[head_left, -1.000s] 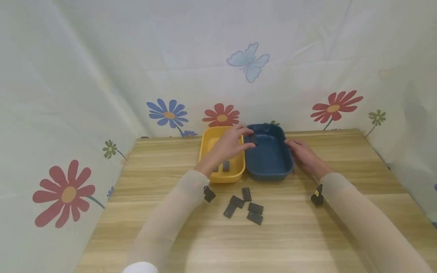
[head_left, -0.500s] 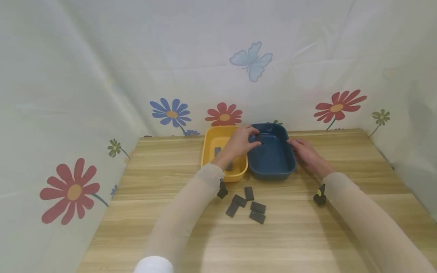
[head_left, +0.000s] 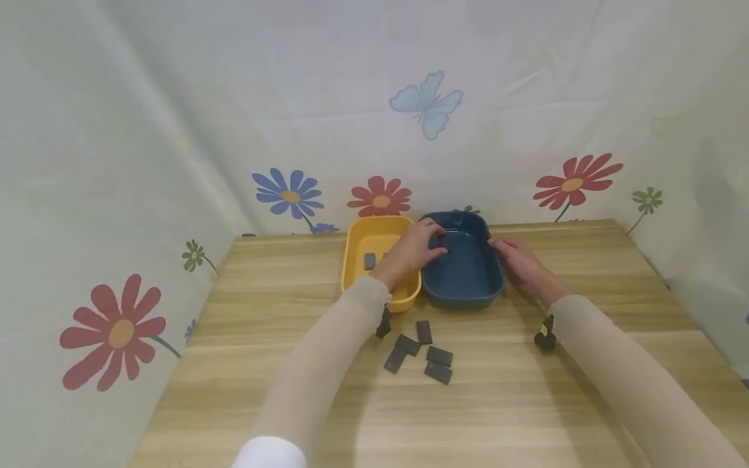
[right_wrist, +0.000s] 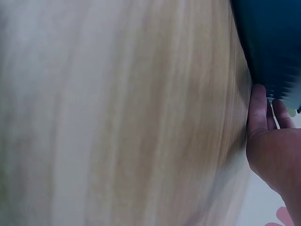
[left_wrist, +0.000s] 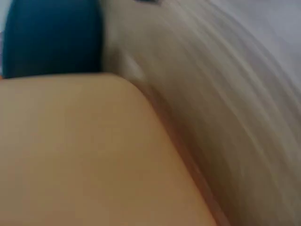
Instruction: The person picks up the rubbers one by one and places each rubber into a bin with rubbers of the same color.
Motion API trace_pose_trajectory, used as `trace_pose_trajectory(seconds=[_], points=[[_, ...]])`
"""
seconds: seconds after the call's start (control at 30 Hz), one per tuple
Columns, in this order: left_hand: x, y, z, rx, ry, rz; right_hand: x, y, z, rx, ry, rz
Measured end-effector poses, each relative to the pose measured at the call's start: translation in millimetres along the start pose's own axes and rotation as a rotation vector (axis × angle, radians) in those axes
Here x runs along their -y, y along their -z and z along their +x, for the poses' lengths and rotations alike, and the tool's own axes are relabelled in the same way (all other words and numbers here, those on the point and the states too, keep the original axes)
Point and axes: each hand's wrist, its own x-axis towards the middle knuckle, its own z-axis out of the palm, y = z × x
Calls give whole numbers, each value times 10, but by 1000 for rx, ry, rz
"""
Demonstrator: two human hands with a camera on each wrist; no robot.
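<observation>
My left hand (head_left: 412, 249) reaches across the yellow tray (head_left: 348, 260) to the left side of the blue tray (head_left: 462, 302). Its thumb and fingers pinch a dark rectangular tile (head_left: 443, 242), partly hidden against the blue wall. On the far side, my right hand (head_left: 521, 263) grips the right rim of the blue tray; in the right wrist view its fingers (right_wrist: 258, 106) lie along the outside wall. Inside the yellow tray a dark tile (head_left: 370, 261) shows, with another partly covered by the left wrist. The left wrist view holds mostly the yellow tray's wall (left_wrist: 94, 150).
Several dark tiles (head_left: 424, 332) lie loosely grouped on the wooden table (head_left: 497, 403) in front of the trays. Both trays stand side by side near the table's back edge. Behind them hangs a pale flowered curtain (head_left: 328, 117).
My left hand has shifted slightly right with the dark tile, further over the blue tray. Its arm has swung right, uncovering a tile in the yellow tray. My right hand stays at the rim.
</observation>
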Motion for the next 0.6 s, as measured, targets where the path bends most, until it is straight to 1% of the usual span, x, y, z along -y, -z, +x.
trace_pose_trajectory(seconds=[0.1,0.17,0.3,0.5,0.6], points=[[-5,-24,4,14,1,35,3,5,7,5,-3,10],[-20,-30,8,10,4,41,1,18,11,6,-9,33],[-60,-26,-1,21,19,63,5,31,3,14,-30,61],[-77,-11,-20,36,49,88,4,19,1,22,-35,52],[-77,-17,-22,51,53,97,-11,2,2,18,-33,55]])
